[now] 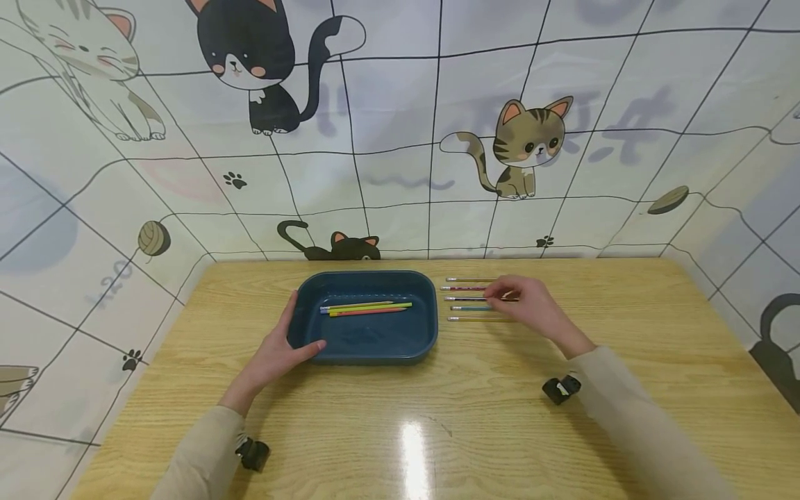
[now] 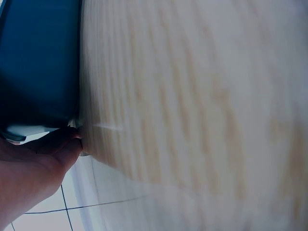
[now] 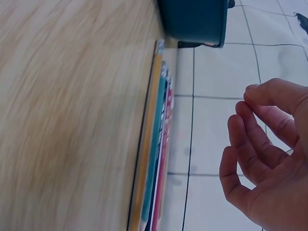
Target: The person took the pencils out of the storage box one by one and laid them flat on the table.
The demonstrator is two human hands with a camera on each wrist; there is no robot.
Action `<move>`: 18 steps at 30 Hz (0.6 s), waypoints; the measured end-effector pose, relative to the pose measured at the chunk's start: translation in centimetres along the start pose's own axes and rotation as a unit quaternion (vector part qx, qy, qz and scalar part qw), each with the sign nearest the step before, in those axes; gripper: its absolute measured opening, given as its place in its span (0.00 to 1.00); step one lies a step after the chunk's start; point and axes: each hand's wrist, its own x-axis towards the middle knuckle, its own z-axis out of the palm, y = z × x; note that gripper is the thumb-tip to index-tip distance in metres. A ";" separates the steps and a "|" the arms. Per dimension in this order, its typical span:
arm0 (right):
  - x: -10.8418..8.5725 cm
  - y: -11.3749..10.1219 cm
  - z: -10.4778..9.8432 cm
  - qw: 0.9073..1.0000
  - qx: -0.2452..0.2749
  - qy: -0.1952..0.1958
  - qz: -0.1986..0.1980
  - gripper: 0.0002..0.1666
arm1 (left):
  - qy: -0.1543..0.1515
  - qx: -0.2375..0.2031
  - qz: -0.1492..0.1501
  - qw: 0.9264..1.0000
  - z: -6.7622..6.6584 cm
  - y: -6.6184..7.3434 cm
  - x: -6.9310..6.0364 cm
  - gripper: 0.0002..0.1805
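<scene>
A dark blue rectangular tray (image 1: 375, 360) sits on the wooden table with a few pencils (image 1: 365, 309) inside, yellow-green and coral among them. My left hand (image 1: 281, 351) holds its front left corner, the thumb over the front rim and the fingers along the left outer wall. Against the tray's end, the left wrist view shows the left fingers (image 2: 70, 151). Right of the tray several pencils (image 1: 465, 319) with erasers lie in a near-parallel row. Just above them hovers my right hand (image 1: 525, 302), fingers loosely bent; nothing shows between them in the right wrist view.
The wooden table (image 1: 500, 430) reaches back to a cat-print cloth (image 1: 400, 167) that hangs behind and along both sides. A black band device is worn at each wrist.
</scene>
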 end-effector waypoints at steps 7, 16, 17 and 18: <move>0.8 -1.5 1.3 0.999 0.040 -0.007 -0.023 0.05 | 0.004 -0.001 0.003 1.000 0.0 0.0 0.1 0.60; 1.6 -3.1 3.1 0.996 0.083 -0.010 -0.038 0.04 | 0.006 -0.009 0.009 1.000 0.1 0.0 0.1 0.59; 1.7 -3.3 3.3 0.995 0.088 -0.011 -0.039 0.04 | 0.006 -0.010 0.009 1.000 0.1 0.0 0.1 0.59; 1.8 -3.5 3.5 0.995 0.096 -0.014 -0.040 0.04 | 0.007 -0.009 0.008 1.000 0.1 0.0 0.0 0.59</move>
